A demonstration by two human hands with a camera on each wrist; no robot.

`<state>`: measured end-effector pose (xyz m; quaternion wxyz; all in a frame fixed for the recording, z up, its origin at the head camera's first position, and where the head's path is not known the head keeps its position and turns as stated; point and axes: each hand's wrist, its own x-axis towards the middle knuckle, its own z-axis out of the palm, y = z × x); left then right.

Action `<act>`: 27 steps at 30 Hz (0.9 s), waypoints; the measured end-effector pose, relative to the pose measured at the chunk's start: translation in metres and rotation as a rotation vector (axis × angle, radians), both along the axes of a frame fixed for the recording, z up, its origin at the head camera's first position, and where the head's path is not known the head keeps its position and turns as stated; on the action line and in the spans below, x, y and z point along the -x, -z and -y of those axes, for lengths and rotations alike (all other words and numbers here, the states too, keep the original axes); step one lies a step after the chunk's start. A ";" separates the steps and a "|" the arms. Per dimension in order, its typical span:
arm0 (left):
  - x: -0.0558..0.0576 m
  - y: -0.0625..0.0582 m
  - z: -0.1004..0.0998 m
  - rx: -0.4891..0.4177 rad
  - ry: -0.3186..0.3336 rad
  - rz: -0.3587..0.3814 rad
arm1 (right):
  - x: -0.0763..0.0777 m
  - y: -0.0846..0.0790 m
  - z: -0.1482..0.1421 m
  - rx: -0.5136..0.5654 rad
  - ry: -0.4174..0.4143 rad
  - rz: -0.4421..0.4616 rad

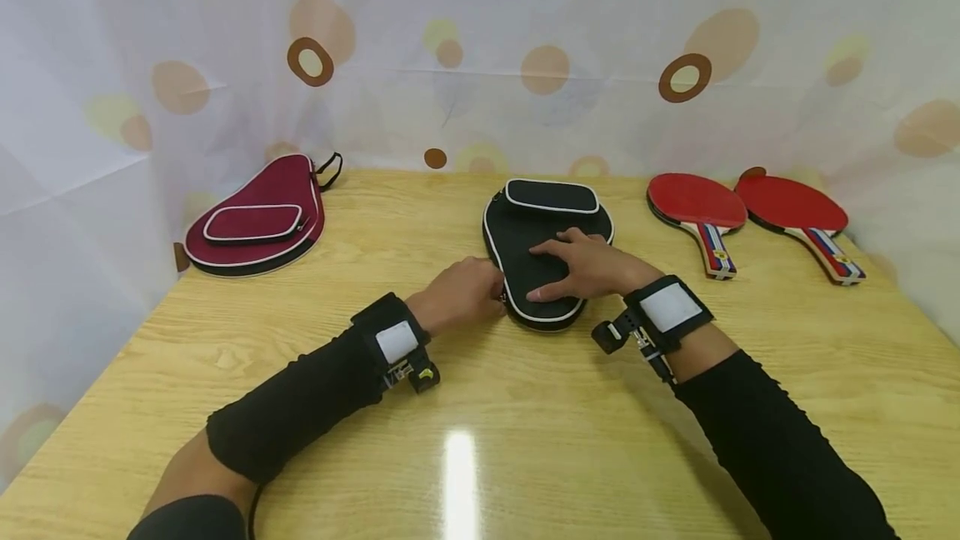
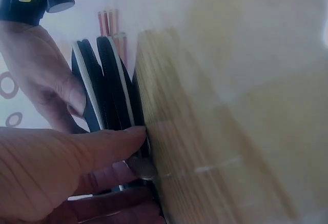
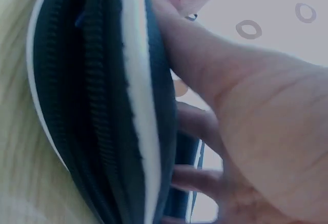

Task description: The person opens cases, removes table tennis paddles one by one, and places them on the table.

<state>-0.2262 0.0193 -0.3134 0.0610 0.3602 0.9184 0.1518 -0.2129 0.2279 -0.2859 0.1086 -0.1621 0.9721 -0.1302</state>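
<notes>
Maroon case (image 1: 255,223) lies at 9 o'clock from the black case (image 1: 536,271), well apart. Left hand (image 1: 459,294), fingers curled, pinches the black case's zipped edge at its 8 o'clock. The black case lies on the table (image 1: 360,440), zipper parted along one stretch. Right hand (image 1: 588,265) rests spread on its face, gripping nothing. Two red paddles (image 1: 697,202) lie toward 3 o'clock.

Middle case (image 1: 519,265) on table (image 1: 562,423) — other case (image 1: 255,225) left, paddles (image 1: 697,202) right
</notes>
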 end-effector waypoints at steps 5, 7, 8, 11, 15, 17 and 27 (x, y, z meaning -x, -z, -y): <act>-0.007 -0.001 0.000 0.010 -0.007 0.007 | -0.003 0.004 -0.001 0.095 0.232 -0.071; -0.011 -0.004 0.000 0.011 -0.010 0.007 | -0.004 0.004 -0.003 0.125 0.349 -0.086; -0.013 -0.005 -0.001 0.014 -0.016 0.013 | -0.004 0.004 -0.005 0.136 0.397 -0.084; -0.020 -0.010 -0.002 0.050 -0.049 0.044 | -0.004 0.006 -0.010 0.155 0.479 -0.054; -0.027 -0.013 -0.008 0.106 -0.087 0.097 | -0.001 0.009 -0.016 0.192 0.516 0.017; -0.029 -0.014 -0.011 0.118 -0.078 0.107 | 0.001 0.010 -0.018 0.229 0.528 0.038; -0.035 -0.015 -0.012 0.064 -0.013 0.112 | 0.003 0.003 -0.015 0.278 0.567 0.008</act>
